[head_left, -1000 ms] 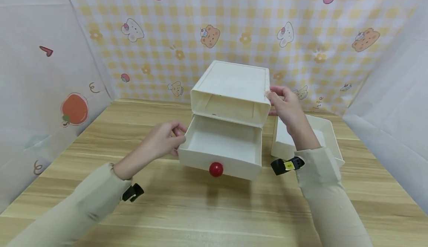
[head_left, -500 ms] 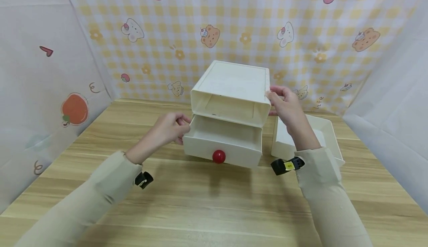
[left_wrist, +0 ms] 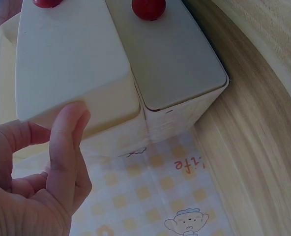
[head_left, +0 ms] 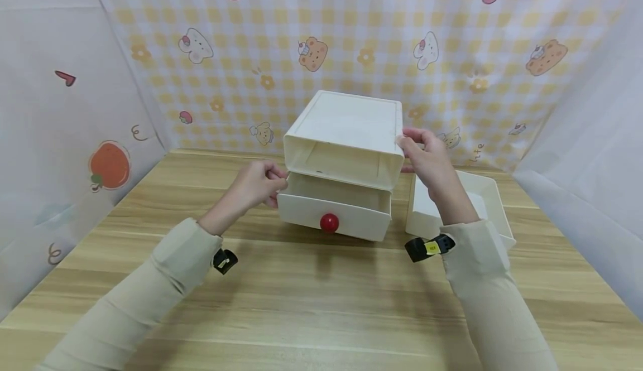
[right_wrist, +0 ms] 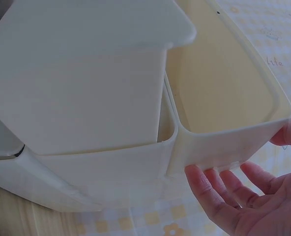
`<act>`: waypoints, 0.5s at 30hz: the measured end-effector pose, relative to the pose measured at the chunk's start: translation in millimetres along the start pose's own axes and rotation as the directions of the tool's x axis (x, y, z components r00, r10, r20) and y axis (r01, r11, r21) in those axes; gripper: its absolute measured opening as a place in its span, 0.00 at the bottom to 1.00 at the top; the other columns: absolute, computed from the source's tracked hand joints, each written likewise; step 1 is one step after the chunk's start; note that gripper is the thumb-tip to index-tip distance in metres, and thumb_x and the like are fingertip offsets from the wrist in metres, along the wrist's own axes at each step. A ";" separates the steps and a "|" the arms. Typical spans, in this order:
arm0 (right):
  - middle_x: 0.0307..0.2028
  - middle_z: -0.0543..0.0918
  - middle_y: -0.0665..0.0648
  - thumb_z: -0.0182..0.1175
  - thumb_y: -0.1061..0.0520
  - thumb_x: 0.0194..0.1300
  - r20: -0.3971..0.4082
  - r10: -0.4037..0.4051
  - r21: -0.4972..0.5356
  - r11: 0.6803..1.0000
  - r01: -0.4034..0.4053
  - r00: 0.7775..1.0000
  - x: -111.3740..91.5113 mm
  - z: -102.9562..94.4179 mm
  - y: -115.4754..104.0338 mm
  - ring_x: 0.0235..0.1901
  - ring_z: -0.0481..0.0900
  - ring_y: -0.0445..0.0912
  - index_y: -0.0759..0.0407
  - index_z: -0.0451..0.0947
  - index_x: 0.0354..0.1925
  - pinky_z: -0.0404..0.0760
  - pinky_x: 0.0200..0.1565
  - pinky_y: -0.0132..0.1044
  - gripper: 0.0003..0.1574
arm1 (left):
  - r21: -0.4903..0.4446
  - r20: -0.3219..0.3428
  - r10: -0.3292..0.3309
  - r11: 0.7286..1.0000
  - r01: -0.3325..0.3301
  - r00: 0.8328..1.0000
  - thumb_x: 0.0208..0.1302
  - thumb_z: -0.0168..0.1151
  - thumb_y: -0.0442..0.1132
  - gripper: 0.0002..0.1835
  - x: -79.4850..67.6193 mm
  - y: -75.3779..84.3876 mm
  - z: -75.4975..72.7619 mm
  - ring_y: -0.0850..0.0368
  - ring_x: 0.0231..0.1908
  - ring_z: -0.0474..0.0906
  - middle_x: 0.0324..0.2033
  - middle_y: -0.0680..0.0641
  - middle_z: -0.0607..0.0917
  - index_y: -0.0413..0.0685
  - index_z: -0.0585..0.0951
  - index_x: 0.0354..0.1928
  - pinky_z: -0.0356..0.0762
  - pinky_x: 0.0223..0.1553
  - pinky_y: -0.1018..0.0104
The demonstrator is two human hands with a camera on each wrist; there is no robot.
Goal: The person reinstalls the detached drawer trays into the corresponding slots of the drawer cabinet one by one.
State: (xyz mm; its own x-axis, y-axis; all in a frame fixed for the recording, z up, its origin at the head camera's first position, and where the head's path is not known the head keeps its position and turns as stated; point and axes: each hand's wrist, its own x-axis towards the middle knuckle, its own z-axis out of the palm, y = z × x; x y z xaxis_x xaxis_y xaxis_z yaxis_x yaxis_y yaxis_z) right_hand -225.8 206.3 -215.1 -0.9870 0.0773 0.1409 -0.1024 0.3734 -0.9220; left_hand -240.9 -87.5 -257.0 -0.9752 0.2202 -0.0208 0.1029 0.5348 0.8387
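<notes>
A cream drawer cabinet (head_left: 346, 120) stands at the back of the table, its top compartment open-fronted. Below that compartment, a drawer (head_left: 361, 220) with a red knob (head_left: 329, 223) juts partway out. My left hand (head_left: 253, 187) holds this drawer by its left side wall, with a finger lying along that wall in the left wrist view. My right hand (head_left: 427, 159) grips the cabinet's upper right side, thumb near the top and fingers against the side wall. The left wrist view also shows a bottom drawer (left_wrist: 180, 64) pushed in, with its own red knob (left_wrist: 148, 6).
A loose cream drawer (head_left: 497, 209) lies on the wooden table (head_left: 301, 304) right of the cabinet, partly behind the right forearm. A yellow checked cloth (head_left: 351, 25) hangs behind, and white cloth panels (head_left: 45, 125) flank both sides.
The left hand and the drawer have moved back toward the cabinet, so the drawer sticks out less. The right hand has kept its place on the cabinet.
</notes>
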 end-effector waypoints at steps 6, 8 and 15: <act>0.55 0.65 0.56 0.47 0.46 0.69 0.002 0.003 0.006 1.000 -0.003 1.000 1.5 0.6 0.0 0.49 0.70 0.48 0.61 0.59 0.65 0.80 0.38 0.28 0.33 | 0.030 -0.007 0.021 0.999 -0.020 1.000 0.61 0.53 0.32 0.12 -1.7 -0.3 -1.2 0.58 0.21 0.80 0.36 0.40 0.78 0.33 0.76 0.45 0.85 0.30 0.62; 0.55 0.65 0.56 0.47 0.46 0.69 0.005 0.002 0.005 1.000 -0.002 1.000 1.7 0.9 0.0 0.49 0.71 0.48 0.61 0.59 0.65 0.80 0.38 0.28 0.33 | 0.054 -0.016 0.040 0.998 -0.039 0.999 0.62 0.54 0.33 0.12 -4.0 -0.6 -1.9 0.58 0.23 0.80 0.37 0.40 0.78 0.34 0.76 0.45 0.85 0.30 0.62; 0.55 0.65 0.56 0.47 0.46 0.69 0.000 -0.002 0.007 1.000 0.002 1.000 1.6 -0.3 1.4 0.50 0.71 0.50 0.61 0.59 0.65 0.80 0.37 0.28 0.33 | 0.255 -0.154 0.252 0.944 -0.208 0.955 0.64 0.54 0.38 0.11 -24.8 1.9 0.7 0.52 0.36 0.81 0.40 0.43 0.82 0.42 0.78 0.45 0.83 0.34 0.64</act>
State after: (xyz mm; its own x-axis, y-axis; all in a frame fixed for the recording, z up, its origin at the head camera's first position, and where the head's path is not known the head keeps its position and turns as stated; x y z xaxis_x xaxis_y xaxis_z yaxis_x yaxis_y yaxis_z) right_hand -227.5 207.2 -216.1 -0.9869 0.0765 0.1424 -0.1049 0.3668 -0.9244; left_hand -216.4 -91.3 -255.3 -0.9358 0.2195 0.2759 0.3503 0.6670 0.6575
